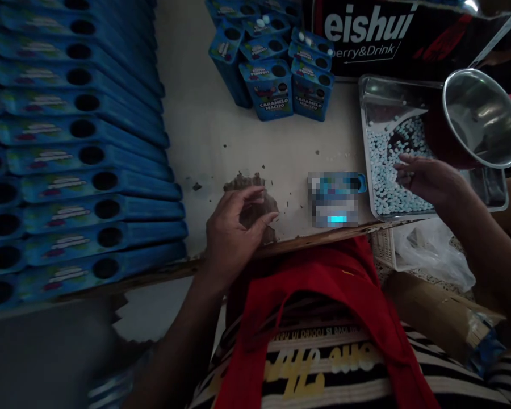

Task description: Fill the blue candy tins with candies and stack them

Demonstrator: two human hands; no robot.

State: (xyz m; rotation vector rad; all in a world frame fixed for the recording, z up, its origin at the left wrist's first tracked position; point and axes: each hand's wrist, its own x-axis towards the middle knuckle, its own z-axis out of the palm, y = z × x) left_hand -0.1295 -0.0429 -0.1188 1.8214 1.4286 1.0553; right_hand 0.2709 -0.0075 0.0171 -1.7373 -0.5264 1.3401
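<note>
The right hand (pixel 426 180) hovers over the near part of the metal tray (pixel 491 196), fingertips bunched together just above the small white and blue candies (pixel 387 170) lying in it. Whether it pinches any is unclear. A metal funnel (pixel 482 118) is tilted above the tray's right side. Left of the tray a blue box (pixel 336 196) lies flat on the desk (pixel 204 130). Farther left, the left hand (pixel 235 230) rests at the desk edge, loosely curled and holding nothing.
</note>
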